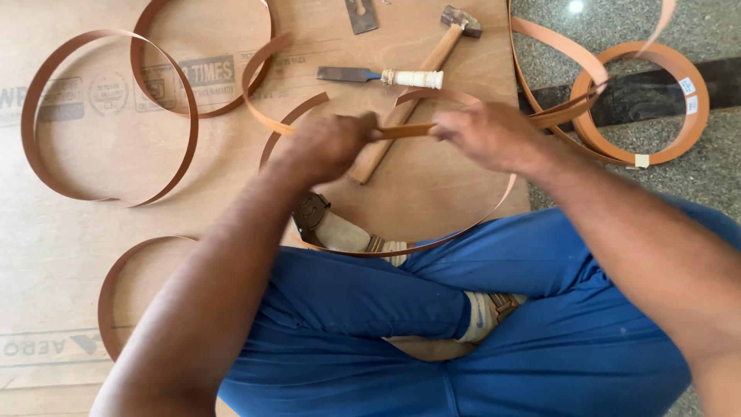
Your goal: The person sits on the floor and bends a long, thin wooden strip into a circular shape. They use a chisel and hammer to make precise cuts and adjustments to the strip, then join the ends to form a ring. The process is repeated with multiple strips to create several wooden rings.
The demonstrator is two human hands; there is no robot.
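My left hand [328,144] and my right hand [486,135] both grip a thin brown edge-band strip [405,130], held taut between them above a plywood sheet [69,247]. The strip runs on to the right toward a coiled roll of the same band [675,73] on the stone floor. It also loops down in front of my crossed legs [494,212]. A wooden-handled hammer [432,62] lies under the hands, partly hidden by them.
A chisel [382,76] with a pale handle and a metal plate [360,15] lie at the top of the sheet. Several curled strip pieces [35,100] lie to the left. My legs in blue trousers [540,324] fill the lower right.
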